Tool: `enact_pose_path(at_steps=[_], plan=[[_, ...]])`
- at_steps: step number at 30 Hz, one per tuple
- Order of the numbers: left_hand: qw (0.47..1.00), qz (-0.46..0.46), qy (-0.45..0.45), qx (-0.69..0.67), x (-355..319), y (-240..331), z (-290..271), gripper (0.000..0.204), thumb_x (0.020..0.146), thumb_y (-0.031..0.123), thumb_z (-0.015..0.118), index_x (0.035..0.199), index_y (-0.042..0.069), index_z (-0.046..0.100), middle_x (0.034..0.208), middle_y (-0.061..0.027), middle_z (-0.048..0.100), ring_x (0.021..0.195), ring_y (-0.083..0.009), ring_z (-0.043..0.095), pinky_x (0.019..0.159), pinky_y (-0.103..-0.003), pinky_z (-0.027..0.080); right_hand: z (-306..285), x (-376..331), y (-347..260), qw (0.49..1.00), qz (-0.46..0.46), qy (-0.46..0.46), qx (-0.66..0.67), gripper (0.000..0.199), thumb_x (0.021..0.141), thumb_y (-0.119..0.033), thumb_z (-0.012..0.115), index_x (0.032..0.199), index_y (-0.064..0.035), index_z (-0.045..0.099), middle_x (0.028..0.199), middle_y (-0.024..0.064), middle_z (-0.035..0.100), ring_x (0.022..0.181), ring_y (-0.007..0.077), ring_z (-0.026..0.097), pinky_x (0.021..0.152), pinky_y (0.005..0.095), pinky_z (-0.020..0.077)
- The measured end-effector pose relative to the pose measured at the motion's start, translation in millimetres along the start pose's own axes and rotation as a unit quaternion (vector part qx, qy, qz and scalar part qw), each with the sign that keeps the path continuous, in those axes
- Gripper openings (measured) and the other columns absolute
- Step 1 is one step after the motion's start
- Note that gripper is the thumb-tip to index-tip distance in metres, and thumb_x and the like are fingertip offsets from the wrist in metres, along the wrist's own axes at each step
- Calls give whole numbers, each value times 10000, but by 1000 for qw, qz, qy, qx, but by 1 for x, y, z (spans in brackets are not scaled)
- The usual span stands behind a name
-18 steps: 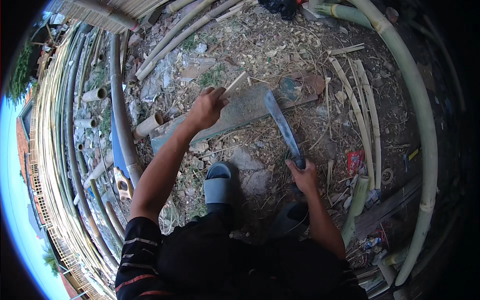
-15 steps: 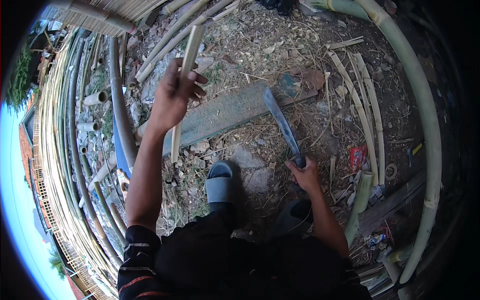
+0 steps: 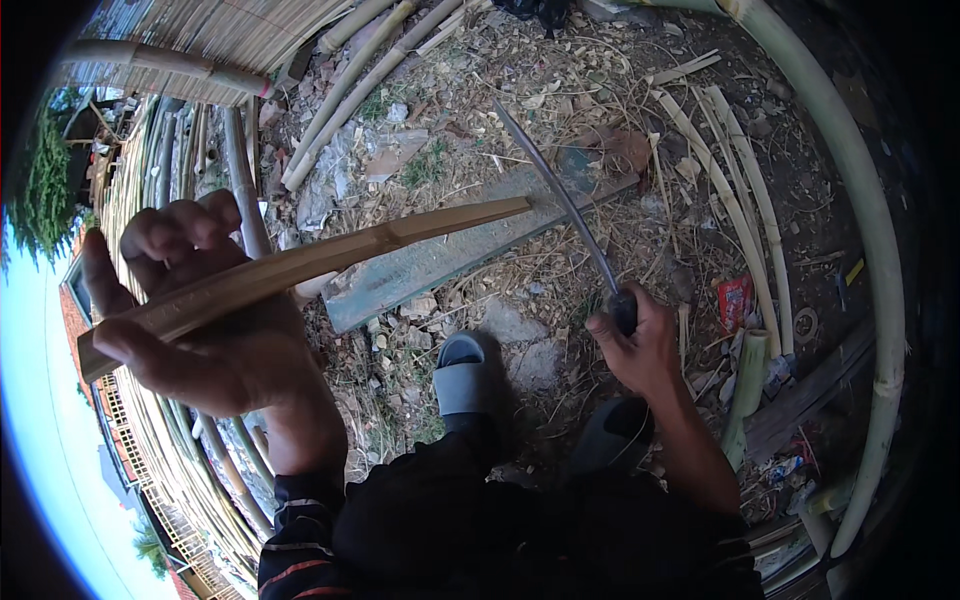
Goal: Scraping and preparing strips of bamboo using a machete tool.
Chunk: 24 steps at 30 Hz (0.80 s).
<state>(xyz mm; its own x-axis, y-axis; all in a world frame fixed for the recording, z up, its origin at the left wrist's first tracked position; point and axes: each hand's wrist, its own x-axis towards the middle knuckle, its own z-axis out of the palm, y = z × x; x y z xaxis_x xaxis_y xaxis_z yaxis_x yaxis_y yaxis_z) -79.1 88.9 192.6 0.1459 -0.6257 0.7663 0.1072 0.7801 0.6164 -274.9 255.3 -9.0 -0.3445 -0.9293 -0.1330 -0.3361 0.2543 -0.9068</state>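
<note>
A split bamboo strip [image 3: 330, 256] with a node along it lies across the palm of my left hand [image 3: 225, 370]. My thumb clamps its near end while the fingers are raised and partly spread behind it. The far end points right, above a worn greenish plank [image 3: 420, 270] on the ground. My right hand [image 3: 645, 345] is wrapped round the dark handle of a machete [image 3: 575, 207]. Its long, slightly curved blade points up and to the left over the plank, apart from the strip's tip.
Several split bamboo strips [image 3: 722, 200] lie at the right, beside a thick curved bamboo pole [image 3: 865, 220]. A cut green bamboo piece [image 3: 745, 395] and a red wrapper [image 3: 735, 303] are nearer. Stacked poles [image 3: 140, 330] line the left. My sandals [image 3: 465, 390] stand among chips and stones.
My left hand has moved lower, leftward and closer, turning palm up. The bamboo strip has swung from upright to nearly level, pointing right. The machete and right hand have shifted slightly right.
</note>
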Motion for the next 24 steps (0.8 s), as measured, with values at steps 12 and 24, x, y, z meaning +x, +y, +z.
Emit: enact_pose_path(at_steps=[12, 24], plan=[[974, 11, -158, -160, -8, 61, -21, 355, 971, 209, 489, 619, 183, 447, 593, 73, 348, 508, -74, 300, 508, -250, 275, 19, -5, -105, 969, -184, -144, 82, 449, 922, -411, 698, 735, -46, 516, 537, 91, 501, 439, 233, 581, 397, 380, 420], [934, 12, -133, -332, -23, 42, -38, 372, 959, 164, 469, 595, 186, 393, 582, 78, 312, 491, -73, 280, 498, -260, 251, 16, -1, -78, 958, -271, -89, 42, 497, 916, -458, 692, 672, -75, 488, 499, 64, 484, 386, 205, 535, 362, 369, 401]])
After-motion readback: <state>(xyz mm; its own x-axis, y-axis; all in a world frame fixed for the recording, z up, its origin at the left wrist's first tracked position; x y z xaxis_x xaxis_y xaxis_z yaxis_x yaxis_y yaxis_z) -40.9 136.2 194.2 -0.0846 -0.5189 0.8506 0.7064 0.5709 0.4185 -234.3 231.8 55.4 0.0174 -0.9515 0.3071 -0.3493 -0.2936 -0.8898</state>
